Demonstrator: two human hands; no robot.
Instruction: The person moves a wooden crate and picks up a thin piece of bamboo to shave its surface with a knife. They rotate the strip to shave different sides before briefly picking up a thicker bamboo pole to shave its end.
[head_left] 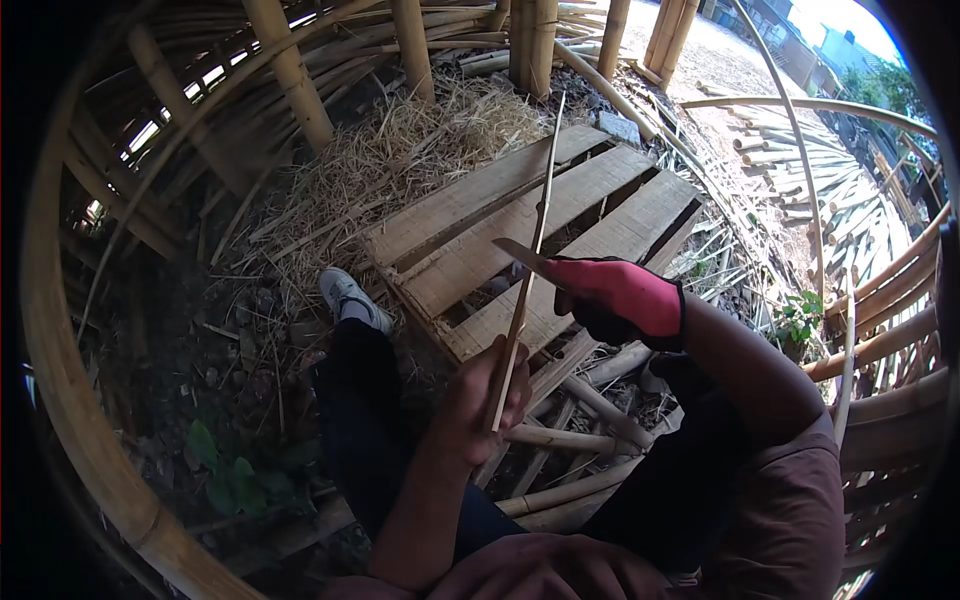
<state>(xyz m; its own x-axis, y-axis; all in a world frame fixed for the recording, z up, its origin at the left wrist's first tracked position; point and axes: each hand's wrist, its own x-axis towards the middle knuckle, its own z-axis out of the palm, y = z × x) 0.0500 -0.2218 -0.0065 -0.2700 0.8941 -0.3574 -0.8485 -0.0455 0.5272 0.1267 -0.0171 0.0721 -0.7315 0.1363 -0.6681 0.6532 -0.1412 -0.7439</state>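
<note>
A long thin bamboo strip [541,215] slants up and away from me over a slatted wooden pallet [625,225]. Its near end is held in my left hand [478,395], which is bare, with the fingers wrapped round it. My right hand [625,300], in a pink and black glove, is closed on a knife whose flat blade [512,250] points left. That blade crosses the strip partway along and seems to touch it. The glove hides the knife's handle.
Straw and shavings [400,160] lie behind the pallet. Upright bamboo poles [290,80] stand around, and a curved pole [75,400] runs along the left. Cut bamboo pieces [590,410] lie below the pallet. My shoe [350,298] rests left of it. More poles [830,190] lie outside.
</note>
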